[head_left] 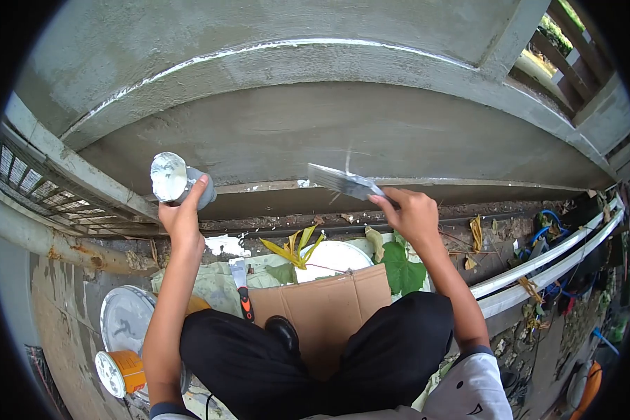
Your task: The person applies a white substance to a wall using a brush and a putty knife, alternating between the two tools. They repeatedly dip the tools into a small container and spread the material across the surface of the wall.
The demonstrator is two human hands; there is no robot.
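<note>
My left hand (182, 213) is wrapped round a small grey cup (201, 189) with a white-smeared round end (169, 176), held up at the left before the wall. In my right hand (409, 213) is a flat paintbrush (346, 182), slightly blurred, its wide end pointing left. The brush appears just in front of the grey wall panel (280, 133); whether it touches cannot be made out. A putty knife (242, 288) with a black and red handle lies on the ground between my arms, beside a cardboard sheet (322, 301).
A white line (287, 43) runs along the wall's upper ledge. A lidded bucket (126, 315) and an orange tub (122, 373) stand at lower left. Green leaves (402, 269) and a white round surface (339, 257) lie ahead. White rails (553, 262) extend at right.
</note>
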